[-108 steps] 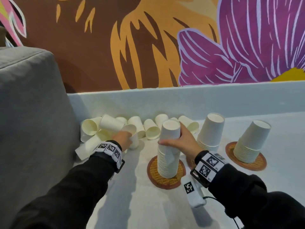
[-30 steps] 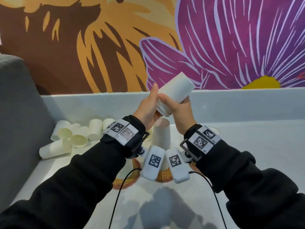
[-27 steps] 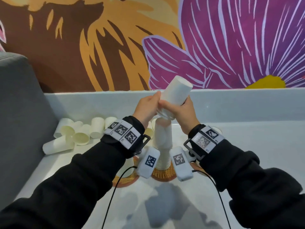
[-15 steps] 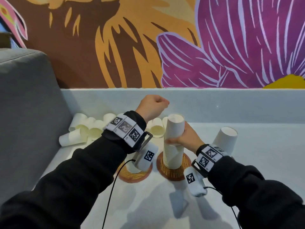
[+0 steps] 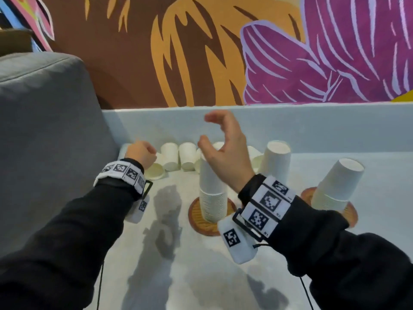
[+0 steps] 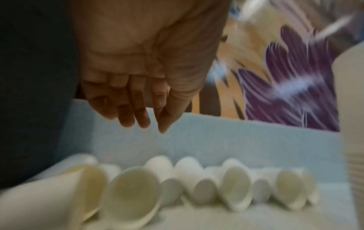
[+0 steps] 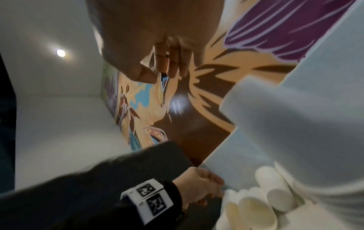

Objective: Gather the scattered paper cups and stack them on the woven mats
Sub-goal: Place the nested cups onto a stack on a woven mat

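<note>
Pale grey counter [image 5: 201,276] under my head view: three smooth white cup stacks [image 5: 211,193] on round woven mats [image 5: 196,217] near its middle. Only my left wrist view shows my left hand [image 6: 138,87] loosely spread, empty, over scattered cups [image 6: 133,193] along the back edge. My right hand [image 5: 225,153] hangs open.

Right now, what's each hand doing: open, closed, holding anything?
Left hand: open, fingers extended above the scattered white paper cups, holding nothing.
Right hand: open, fingers loosely curved, empty.
</note>
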`<state>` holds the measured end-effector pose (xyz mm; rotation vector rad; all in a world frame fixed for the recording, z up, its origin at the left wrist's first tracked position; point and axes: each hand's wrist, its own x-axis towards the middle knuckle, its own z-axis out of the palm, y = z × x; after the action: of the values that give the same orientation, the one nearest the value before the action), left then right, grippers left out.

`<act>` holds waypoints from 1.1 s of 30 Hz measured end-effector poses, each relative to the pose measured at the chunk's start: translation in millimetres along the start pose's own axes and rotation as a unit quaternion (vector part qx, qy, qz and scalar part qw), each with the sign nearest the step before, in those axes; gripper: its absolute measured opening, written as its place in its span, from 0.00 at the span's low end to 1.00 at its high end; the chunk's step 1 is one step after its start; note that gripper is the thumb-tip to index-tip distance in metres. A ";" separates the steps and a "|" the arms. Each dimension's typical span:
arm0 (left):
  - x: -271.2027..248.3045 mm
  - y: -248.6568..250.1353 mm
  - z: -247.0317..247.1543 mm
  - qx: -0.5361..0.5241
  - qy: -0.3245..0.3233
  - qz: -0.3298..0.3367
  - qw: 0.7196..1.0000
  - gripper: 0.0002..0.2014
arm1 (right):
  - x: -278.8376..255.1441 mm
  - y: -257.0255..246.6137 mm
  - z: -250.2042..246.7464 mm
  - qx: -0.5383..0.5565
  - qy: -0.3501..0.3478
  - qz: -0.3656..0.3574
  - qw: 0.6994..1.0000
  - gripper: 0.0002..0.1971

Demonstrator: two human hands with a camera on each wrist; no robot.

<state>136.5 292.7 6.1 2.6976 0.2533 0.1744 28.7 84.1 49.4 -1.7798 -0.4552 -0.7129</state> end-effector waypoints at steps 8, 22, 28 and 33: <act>19.7 -99.8 47.3 0.252 -0.121 -0.012 0.960 0.21 | -34.6 29.0 104.4 -0.025 -0.215 0.020 0.976 0.09; 44.2 -62.5 -4.5 0.059 -0.231 0.051 0.970 0.25 | -10.7 97.0 175.0 -0.122 -0.276 0.260 0.917 0.53; 53.3 -56.3 21.6 -0.140 -0.177 0.019 0.974 0.21 | -12.5 111.4 176.9 -0.071 -0.090 0.391 0.913 0.39; 57.7 -62.9 58.8 0.055 -0.160 0.102 0.980 0.26 | -19.8 115.2 164.8 -0.106 -0.122 0.419 0.894 0.44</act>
<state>192.7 337.2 -68.7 2.8055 -0.1146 -0.2202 125.5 204.9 -80.5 -2.0365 0.2584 0.0791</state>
